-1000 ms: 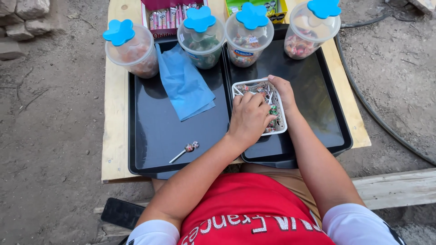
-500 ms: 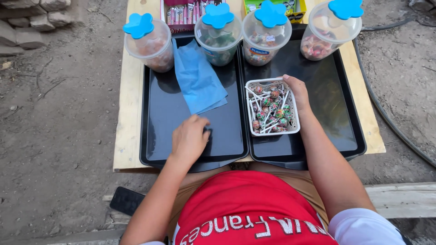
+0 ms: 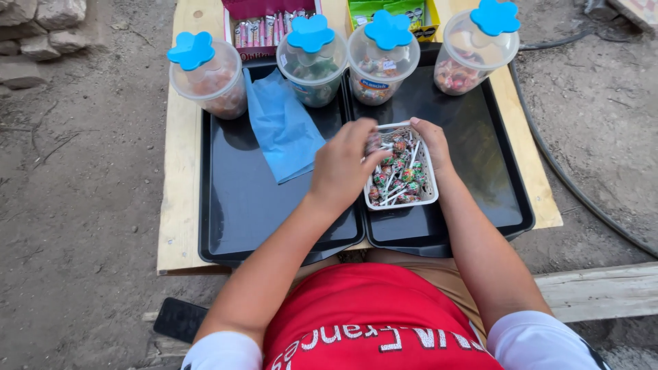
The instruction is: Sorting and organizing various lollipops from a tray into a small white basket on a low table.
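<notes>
White tray (image 3: pixel 430 199), colourful wrapped lollipops (image 3: pixel 401 175), white sticks

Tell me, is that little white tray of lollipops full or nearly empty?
Fairly full. The white tray holds a heap of wrapped lollipops covering its bottom; the left hand reaches over it, the right hand holds its edge.

We count four clear jars (image 3: pixel 313 60) with blue flower lids beyond our fingers, two black trays (image 3: pixel 240 199) beneath them, one white lollipop basket (image 3: pixel 426 195) between our fingertips, and one blue cloth (image 3: pixel 282 127) left of them.
</notes>
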